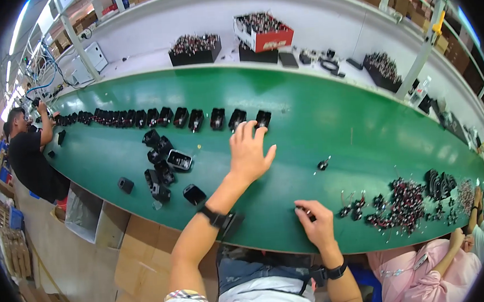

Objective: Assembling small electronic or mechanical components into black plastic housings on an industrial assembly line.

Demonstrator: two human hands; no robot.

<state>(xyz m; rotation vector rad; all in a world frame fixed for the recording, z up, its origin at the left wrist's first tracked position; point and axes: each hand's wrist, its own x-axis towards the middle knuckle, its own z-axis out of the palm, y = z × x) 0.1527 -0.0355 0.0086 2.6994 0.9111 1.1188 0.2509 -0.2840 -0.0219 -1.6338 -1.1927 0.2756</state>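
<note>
My left hand [249, 153] reaches forward to the right end of a long row of black open-topped plastic housings. Its fingers are spread and the thumb stands apart. The fingertips overlap the near edges of the last housing [263, 117] and the housing beside it [237, 117]; whether they touch is unclear. Close to the table's near edge, my right hand [319, 224] is closed around a small black part [308, 213], mostly hidden by the fingers. Beyond that hand, a small black component with wires [322, 164] lies alone on the green table [308, 140].
Loose housings [161, 162] cluster left of my left arm. Right of my right hand lies a pile of small wired components [403, 204]. Filled boxes [262, 32] stand on the back shelf. One person [34, 148] works at far left; another in pink [418, 267] sits at right.
</note>
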